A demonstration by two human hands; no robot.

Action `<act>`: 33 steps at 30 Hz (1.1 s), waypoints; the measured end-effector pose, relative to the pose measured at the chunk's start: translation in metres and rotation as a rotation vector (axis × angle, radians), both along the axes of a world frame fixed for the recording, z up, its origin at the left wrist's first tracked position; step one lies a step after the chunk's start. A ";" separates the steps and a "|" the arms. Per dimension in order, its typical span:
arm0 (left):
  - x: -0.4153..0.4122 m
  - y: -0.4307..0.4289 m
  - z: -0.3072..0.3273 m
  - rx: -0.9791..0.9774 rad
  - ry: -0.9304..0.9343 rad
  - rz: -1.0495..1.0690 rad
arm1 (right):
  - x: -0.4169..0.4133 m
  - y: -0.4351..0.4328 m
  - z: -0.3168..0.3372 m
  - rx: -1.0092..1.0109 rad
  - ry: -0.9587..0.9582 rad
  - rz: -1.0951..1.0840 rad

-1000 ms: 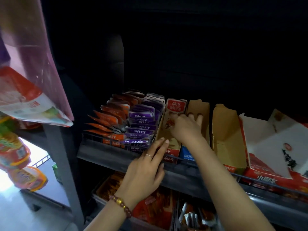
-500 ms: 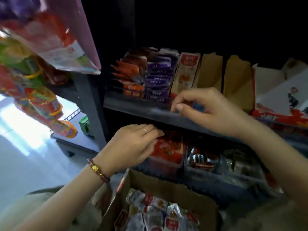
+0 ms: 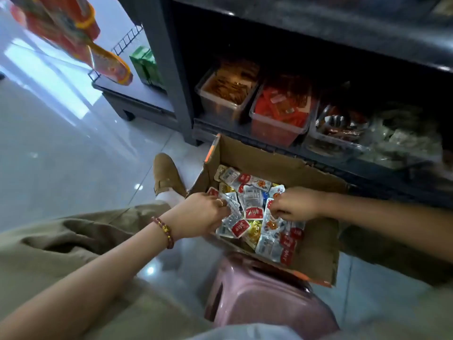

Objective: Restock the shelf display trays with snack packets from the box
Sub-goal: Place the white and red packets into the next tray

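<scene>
An open cardboard box stands on the floor below the shelf, full of small red, silver and gold snack packets. Both my hands are down in it. My left hand, with a bead bracelet on the wrist, has its fingers curled into the packets at the box's left side. My right hand pinches packets at the right side of the pile. The upper display trays are out of view.
The bottom shelf holds clear tubs of snacks: brown sticks, red packets, dark wrapped ones. A pink plastic stool sits under the box's near edge. My knees and a brown shoe flank it. Hanging snack bags are at upper left.
My view has dropped from the upper shelf trays to the floor box. Both hands left the shelf and came down into the packets.
</scene>
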State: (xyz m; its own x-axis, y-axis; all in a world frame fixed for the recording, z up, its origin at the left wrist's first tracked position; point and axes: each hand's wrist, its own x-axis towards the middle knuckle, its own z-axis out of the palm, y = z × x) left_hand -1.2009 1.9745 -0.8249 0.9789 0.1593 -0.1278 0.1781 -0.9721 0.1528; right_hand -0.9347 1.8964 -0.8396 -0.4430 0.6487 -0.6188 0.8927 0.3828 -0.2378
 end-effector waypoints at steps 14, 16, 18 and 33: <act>0.014 0.004 -0.013 0.019 -0.023 -0.034 | 0.004 -0.046 -0.142 -0.030 -0.165 -0.753; 0.013 0.002 -0.014 0.009 -0.019 -0.046 | 0.015 -0.036 -0.143 -0.063 -0.120 -0.821; 0.012 0.000 -0.016 0.007 -0.007 -0.058 | 0.020 -0.031 -0.146 -0.144 -0.076 -0.867; 0.006 0.002 -0.036 -0.036 0.005 0.032 | 0.027 -0.017 -0.141 0.044 0.053 -1.011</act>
